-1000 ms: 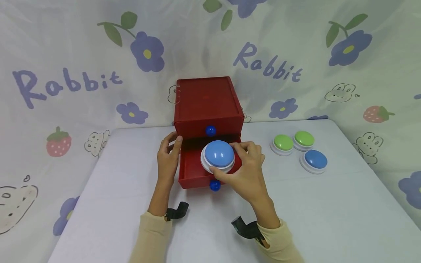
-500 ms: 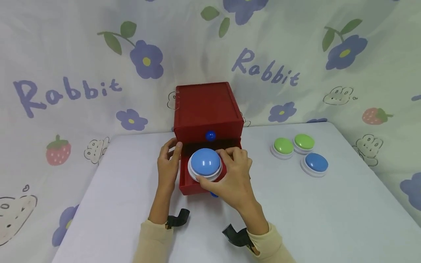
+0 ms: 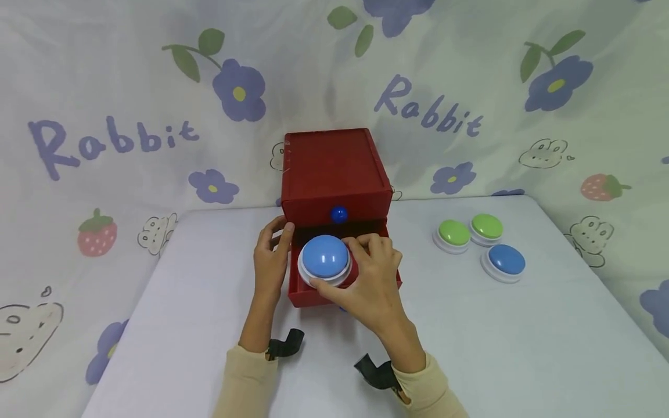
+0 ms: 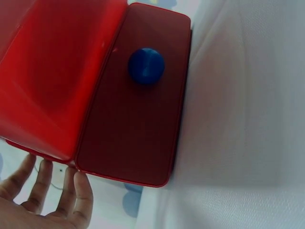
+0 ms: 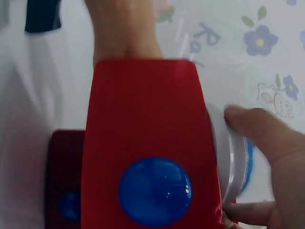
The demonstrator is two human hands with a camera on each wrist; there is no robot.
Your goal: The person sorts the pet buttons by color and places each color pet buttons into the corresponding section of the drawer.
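Note:
In the head view my right hand (image 3: 368, 284) grips a large blue push button (image 3: 325, 256) with a white base, thumb at its near edge and fingers at the far right. The button is at the left of the pulled-out lower drawer (image 3: 308, 299) of a red drawer box (image 3: 334, 165); whether it touches the drawer floor cannot be told. My left hand (image 3: 272, 261) rests its fingertips against the box's left side, also visible in the left wrist view, fingers (image 4: 83, 191) nearly straight. The right wrist view shows the drawer front (image 5: 147, 109) and the button's white rim (image 5: 236, 167) behind it.
To the right on the white table (image 3: 522, 348) sit two green push buttons (image 3: 454, 233) and a smaller blue one (image 3: 506, 260). The upper drawer with its blue knob (image 3: 339, 215) is closed. A printed curtain (image 3: 313, 69) hangs behind the box.
My right hand has carried the blue button leftward within the lower drawer, then stayed nearly still over the last half second. The left hand has kept its place at the box's side.

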